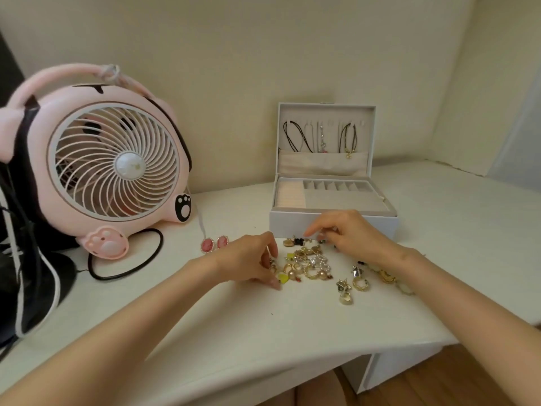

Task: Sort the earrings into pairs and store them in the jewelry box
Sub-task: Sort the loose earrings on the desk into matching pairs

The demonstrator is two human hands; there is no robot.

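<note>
we judge the sorting step to be in hand, and early on: the earrings (pixel 310 262) lie in a mixed heap on the white desk (pixel 263 323), just on the near side of the open jewelry box (pixel 289 225), whose padded grey slots (pixel 336 186) look unfilled. one pink oval pair (pixel 215 244) sits side by side left of the heap, apart from it. our left hand (pixel 248 259) dips curled fingers into the heap's left edge by a yellow piece (pixel 282 278). our right hand (pixel 351 232) curls over the heap's far edge, close to the box front. we cannot tell whether either hand pinches an earring. the next move calls for spotting a twin by shape and lifting it free without snagging hooks. the pieces are small and hard: gold hoops, pearl beads, silver stars (pixel 357 271), glossy metal likely to slide on the smooth desk. the box lining looks soft.
</note>
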